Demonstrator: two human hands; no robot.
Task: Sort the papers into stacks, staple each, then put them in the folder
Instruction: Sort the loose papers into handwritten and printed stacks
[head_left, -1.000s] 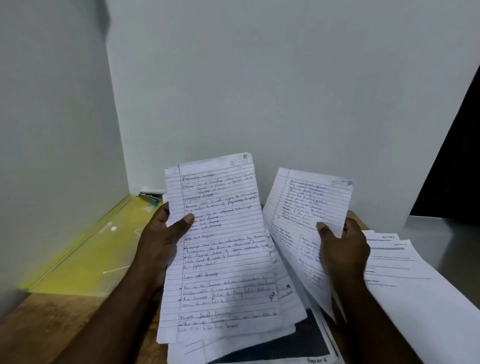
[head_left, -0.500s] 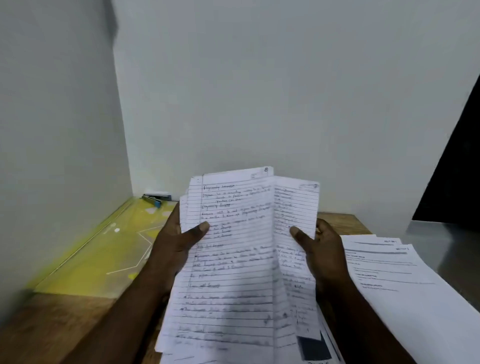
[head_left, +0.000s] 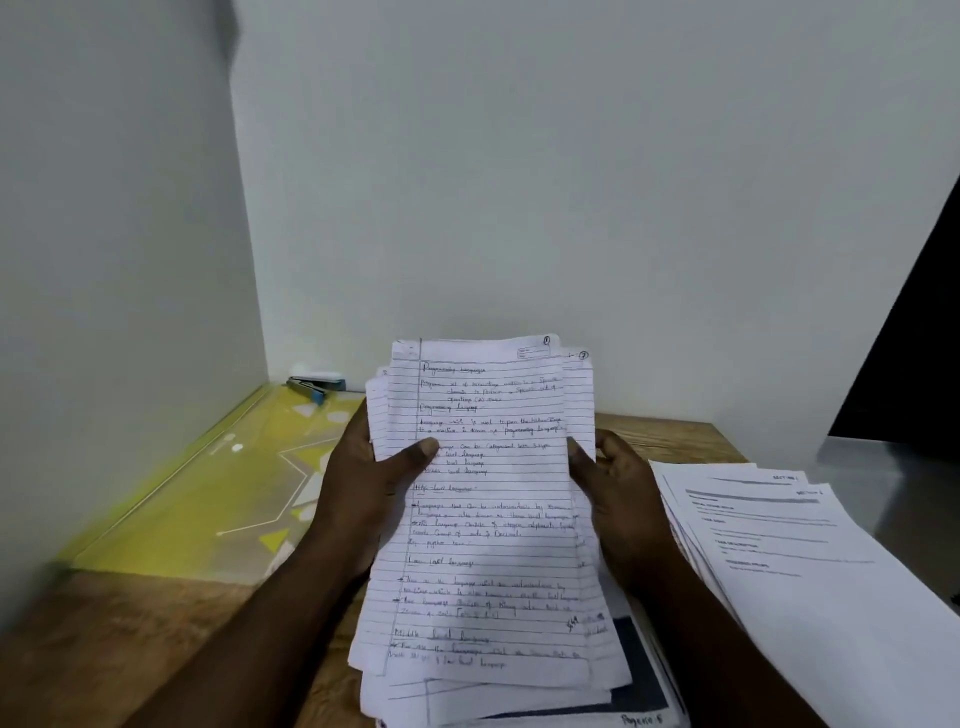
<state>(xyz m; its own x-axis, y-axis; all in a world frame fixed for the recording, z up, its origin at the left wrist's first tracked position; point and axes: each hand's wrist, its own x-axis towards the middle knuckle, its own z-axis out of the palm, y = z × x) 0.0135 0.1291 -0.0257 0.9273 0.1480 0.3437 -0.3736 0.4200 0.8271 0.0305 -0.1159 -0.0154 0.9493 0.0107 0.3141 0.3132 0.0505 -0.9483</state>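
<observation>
A bundle of lined handwritten papers (head_left: 493, 519) stands raised above the wooden table (head_left: 104, 649) in the middle of the view. My left hand (head_left: 374, 483) grips its left edge, thumb across the top sheet. My right hand (head_left: 618, 499) holds the right edge, fingers behind the sheets. More sheets, one with a dark print (head_left: 639, 670), lie under the bundle. A fanned stack of printed papers (head_left: 789, 551) lies to the right. A yellow transparent folder (head_left: 208, 483) lies flat on the left by the wall. A blue stapler (head_left: 314, 387) sits at the folder's far end.
White walls (head_left: 130, 260) close off the left side and the back of the table. A grey surface (head_left: 893, 483) adjoins the table on the right, with a dark opening (head_left: 914, 338) beyond it.
My right hand brought its separate handwritten sheets leftward and joined them behind the ones in my left hand. The two bundles now form one, held by both hands.
</observation>
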